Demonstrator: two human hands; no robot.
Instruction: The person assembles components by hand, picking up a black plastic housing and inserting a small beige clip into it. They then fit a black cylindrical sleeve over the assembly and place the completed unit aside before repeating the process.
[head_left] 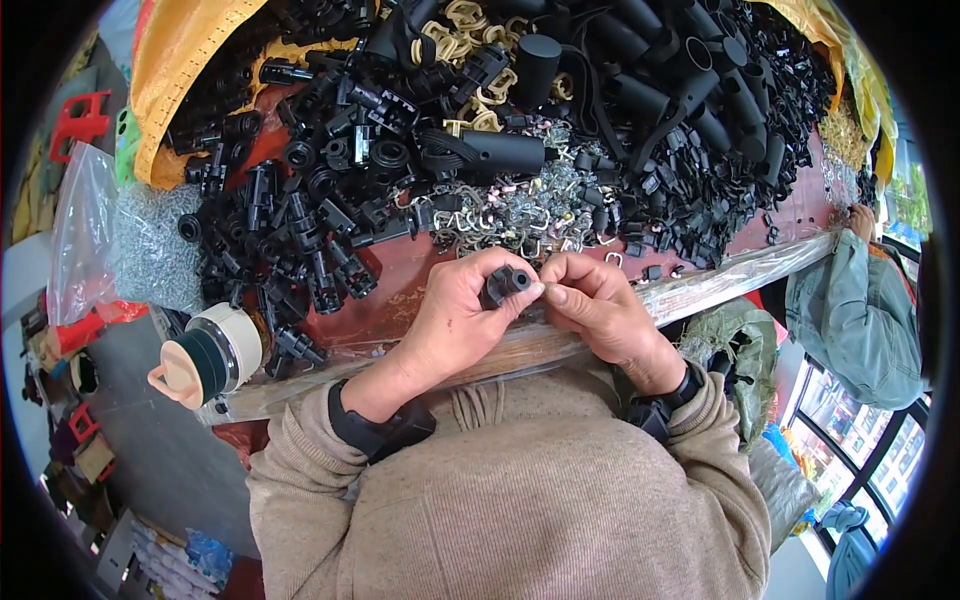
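Observation:
In front of my chest, my left hand (pixel 450 318) is wrapped round a short black plastic part (pixel 506 287) with a round hole in its end. Close beside it, thumb and fingertips of my right hand (pixel 600 312) are pinched together, meeting the left thumb tip. Whatever lies in that pinch is too small or hidden to make out. Just beyond both hands is a heap of small metal clips (pixel 560 205) on the red tabletop (pixel 395 285). Loose black plastic fittings (pixel 300 225) are piled to the left of it, small black pieces (pixel 690 215) to its right.
Black tubes (pixel 505 153) and tan plastic clips (pixel 485 120) lie at the back. A cream flask (pixel 235 340) stands at the table's left corner, near a clear bag of small parts (pixel 158 245). A plastic-wrapped wooden edge (pixel 540 345) runs along the front. Another person's sleeve (pixel 855 310) is at right.

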